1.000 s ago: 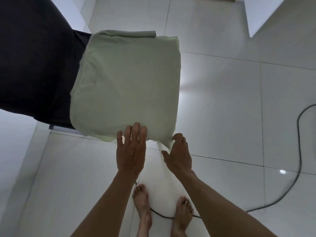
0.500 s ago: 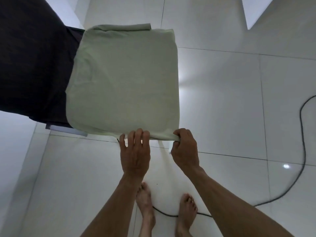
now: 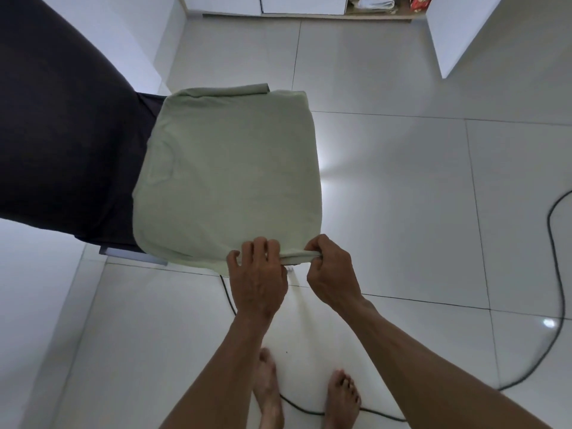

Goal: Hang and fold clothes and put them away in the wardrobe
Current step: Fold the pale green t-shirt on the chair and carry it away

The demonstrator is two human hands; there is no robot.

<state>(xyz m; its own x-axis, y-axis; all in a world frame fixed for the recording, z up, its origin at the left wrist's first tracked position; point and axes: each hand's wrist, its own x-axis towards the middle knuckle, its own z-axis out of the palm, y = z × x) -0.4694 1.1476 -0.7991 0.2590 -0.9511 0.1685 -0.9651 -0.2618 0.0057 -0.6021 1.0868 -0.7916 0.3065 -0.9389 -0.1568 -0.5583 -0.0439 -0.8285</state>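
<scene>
A pale green folded garment lies flat on a small raised surface, its near edge hanging toward me. My left hand curls its fingers over that near edge. My right hand pinches the near right corner, where the cloth bunches into a thin roll between both hands. A dark garment drapes to the left, partly under the green one. The wardrobe stands at the far top with white doors and an open section holding folded items.
A white wardrobe door stands open at the upper right. A black cable snakes across the glossy tiled floor on the right and passes under my bare feet. White walls lie to the left.
Both hands went from lying near the garment's near edge to gripping it. The camera tilted up, bringing the wardrobe base into view.
</scene>
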